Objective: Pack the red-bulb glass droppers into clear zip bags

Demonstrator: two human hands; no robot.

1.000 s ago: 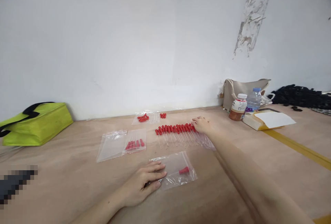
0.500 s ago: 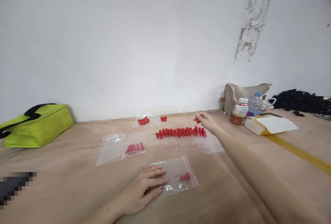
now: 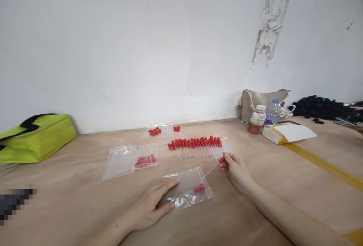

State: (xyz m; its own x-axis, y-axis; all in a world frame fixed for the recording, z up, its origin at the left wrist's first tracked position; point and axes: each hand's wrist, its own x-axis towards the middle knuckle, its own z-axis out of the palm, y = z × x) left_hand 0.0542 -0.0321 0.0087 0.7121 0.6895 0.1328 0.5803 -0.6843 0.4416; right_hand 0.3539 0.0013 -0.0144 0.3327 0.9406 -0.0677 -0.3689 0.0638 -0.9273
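Note:
My right hand (image 3: pixel 233 167) pinches the red rubber bulb of a dropper (image 3: pixel 221 159), whose thin clear tube points down and left to the mouth of a zip bag. That clear zip bag (image 3: pixel 184 201) lies flat on the table with one red-bulbed dropper (image 3: pixel 199 188) inside. My left hand (image 3: pixel 153 202) rests on the bag's left end, thumb and fingers apart. Beyond my hands, a row of droppers (image 3: pixel 195 143) lies side by side, bulbs away from me and clear tubes toward me. To the left is another zip bag (image 3: pixel 145 166) with several droppers in it.
A flat clear bag (image 3: pixel 117 162) lies at the left. Loose red bulbs (image 3: pixel 154 131) and more bulbs (image 3: pixel 176 128) sit near the wall. A lime-green bag (image 3: pixel 53 136) stands far left. Bottles (image 3: pixel 257 121), a beige bag (image 3: pixel 266 97) and a box (image 3: pixel 279 134) stand at the right.
My right hand has come toward me from beyond the dropper row, bringing a dropper to the bag's right end. My left hand stays on the bag, its fingers spread wider.

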